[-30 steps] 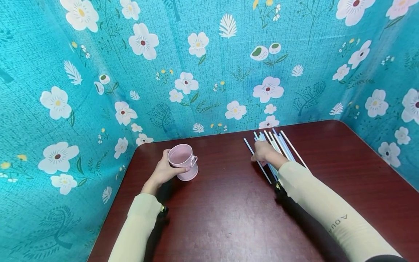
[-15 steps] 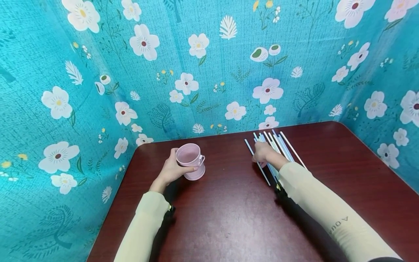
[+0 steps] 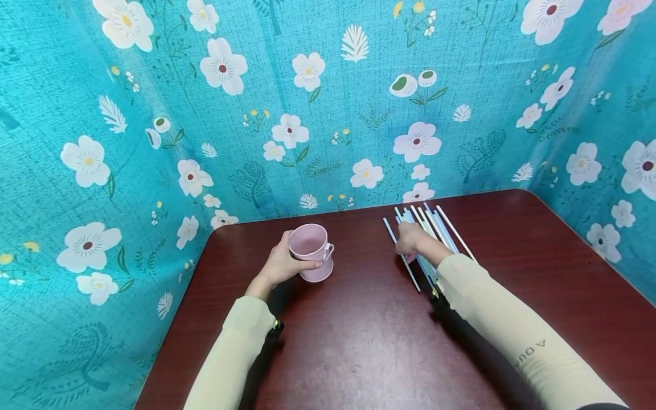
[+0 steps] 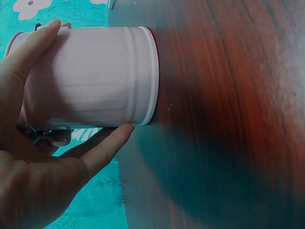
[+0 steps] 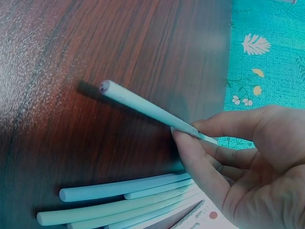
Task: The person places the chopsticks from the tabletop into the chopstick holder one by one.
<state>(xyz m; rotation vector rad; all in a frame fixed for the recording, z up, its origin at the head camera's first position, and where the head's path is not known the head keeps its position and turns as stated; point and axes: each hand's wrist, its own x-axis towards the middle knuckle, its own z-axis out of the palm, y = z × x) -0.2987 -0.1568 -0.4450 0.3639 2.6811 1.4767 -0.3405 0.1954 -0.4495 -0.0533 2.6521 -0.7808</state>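
A small pale pink bucket with little side lugs stands upright on the table, left of centre. My left hand grips it from the left side; in the left wrist view the thumb lies along one side and the fingers reach round the other. Over at the right, my right hand pinches a thin light blue stick between thumb and index finger. That stick slants above the table, its shadow showing beneath one end. Several more sticks, blue, pale yellow and white, lie side by side close under the right hand.
The dark red-brown table has rounded far corners. A turquoise flowered cloth hangs right behind it and along both sides. One white stick lies at the right edge of the bundle.
My left hand has slid the pink bucket to the right, nearer the sticks. The right hand stays at the bundle, and the pinched stick's near end has shifted slightly left.
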